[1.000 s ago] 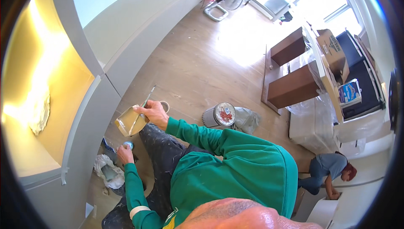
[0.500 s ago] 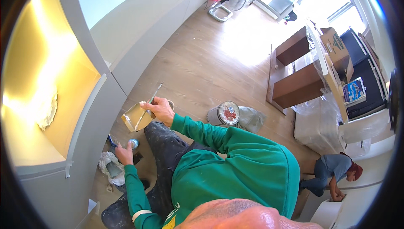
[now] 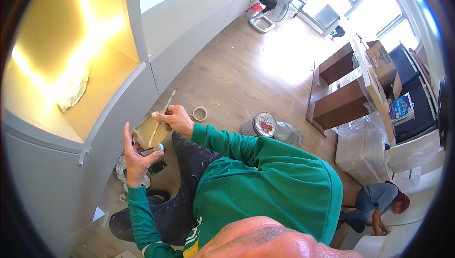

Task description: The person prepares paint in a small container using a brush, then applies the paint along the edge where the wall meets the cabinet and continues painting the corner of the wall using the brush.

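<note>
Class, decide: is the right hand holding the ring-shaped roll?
No: the roll lies on the floor, and the right hand holds a brush.

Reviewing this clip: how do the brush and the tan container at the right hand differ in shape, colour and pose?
The brush is long and thin; the container is broad and hollow. The brush looks mostly pale, the container tan. The brush slants, one end over the container's open side, which gapes upward. Both are at the right hand.

And here's the right hand (image 3: 176, 119), thumb and fingers pinched, right arm (image 3: 227, 140) reaching across; near it, the left hand (image 3: 136, 162) spreads its thumb sideways, index finger pointing straight up!
</note>
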The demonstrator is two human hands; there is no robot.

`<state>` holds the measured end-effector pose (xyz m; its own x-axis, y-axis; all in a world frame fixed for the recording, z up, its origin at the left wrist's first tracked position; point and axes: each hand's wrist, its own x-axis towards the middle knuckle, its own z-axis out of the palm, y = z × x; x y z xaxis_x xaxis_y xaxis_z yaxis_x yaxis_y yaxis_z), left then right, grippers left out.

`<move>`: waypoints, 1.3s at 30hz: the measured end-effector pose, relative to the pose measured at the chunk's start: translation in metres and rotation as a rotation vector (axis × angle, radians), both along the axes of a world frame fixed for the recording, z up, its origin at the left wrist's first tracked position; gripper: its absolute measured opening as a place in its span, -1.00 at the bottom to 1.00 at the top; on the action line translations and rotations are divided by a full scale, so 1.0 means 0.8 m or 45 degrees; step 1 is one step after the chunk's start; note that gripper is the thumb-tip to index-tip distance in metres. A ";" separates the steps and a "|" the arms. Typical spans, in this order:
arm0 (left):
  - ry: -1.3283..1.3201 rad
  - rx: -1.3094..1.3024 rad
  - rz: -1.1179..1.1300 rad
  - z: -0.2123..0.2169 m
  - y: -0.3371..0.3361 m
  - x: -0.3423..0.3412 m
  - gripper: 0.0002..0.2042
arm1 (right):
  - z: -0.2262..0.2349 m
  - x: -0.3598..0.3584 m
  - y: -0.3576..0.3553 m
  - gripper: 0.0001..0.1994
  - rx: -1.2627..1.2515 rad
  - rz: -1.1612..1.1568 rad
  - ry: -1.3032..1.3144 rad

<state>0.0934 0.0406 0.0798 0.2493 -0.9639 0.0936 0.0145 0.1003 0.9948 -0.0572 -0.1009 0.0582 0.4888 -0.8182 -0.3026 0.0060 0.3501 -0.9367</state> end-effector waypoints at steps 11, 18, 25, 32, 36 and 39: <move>-0.059 -0.056 0.153 -0.015 0.038 0.013 -0.03 | 0.023 0.025 0.052 -0.65 -0.032 0.038 -0.006; -0.262 -0.094 0.189 -0.006 0.055 0.017 -0.04 | 0.026 0.030 0.068 -0.65 -0.024 0.036 -0.019; -0.110 -0.104 0.264 0.007 0.055 0.014 -0.17 | 0.038 0.036 0.064 -0.68 0.008 0.079 0.005; 0.013 -0.071 0.273 0.000 0.048 0.017 -0.19 | 0.049 0.039 0.065 -0.68 0.090 0.024 -0.066; -0.160 -0.111 0.351 -0.006 0.044 0.022 -0.21 | 0.032 0.043 0.050 -0.68 0.065 0.017 -0.040; -0.211 -0.103 0.383 -0.008 0.045 0.030 -0.22 | 0.037 0.045 0.046 -0.71 -0.121 0.009 0.060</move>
